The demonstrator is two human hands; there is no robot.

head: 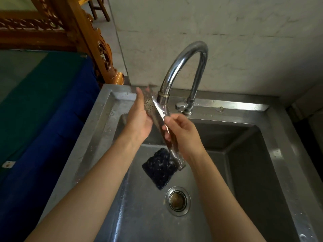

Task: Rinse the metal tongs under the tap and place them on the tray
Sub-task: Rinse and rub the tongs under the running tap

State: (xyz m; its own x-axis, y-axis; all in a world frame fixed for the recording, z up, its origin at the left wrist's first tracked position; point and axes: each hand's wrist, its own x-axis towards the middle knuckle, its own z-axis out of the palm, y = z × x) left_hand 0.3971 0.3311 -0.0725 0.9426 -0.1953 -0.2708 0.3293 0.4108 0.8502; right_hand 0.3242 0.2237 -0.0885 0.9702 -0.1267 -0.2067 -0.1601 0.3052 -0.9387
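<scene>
The metal tongs [172, 147] slant over the steel sink [272, 154], perforated tips up by the spout of the curved tap [185, 58], hinge end low near a dark scrubber. Water runs from the spout onto them. My right hand [183, 135] grips the tongs at mid-length. My left hand [139, 117] is flat, palm against the perforated tip end, fingers straight. No tray is in view.
A dark blue scrubbing cloth [160, 169] lies on the sink floor above the drain [178, 200]. The tap's lever [180, 105] sits on the back rim. A blue and green cloth [43, 105] covers the surface at left, beside a carved wooden frame [103, 55].
</scene>
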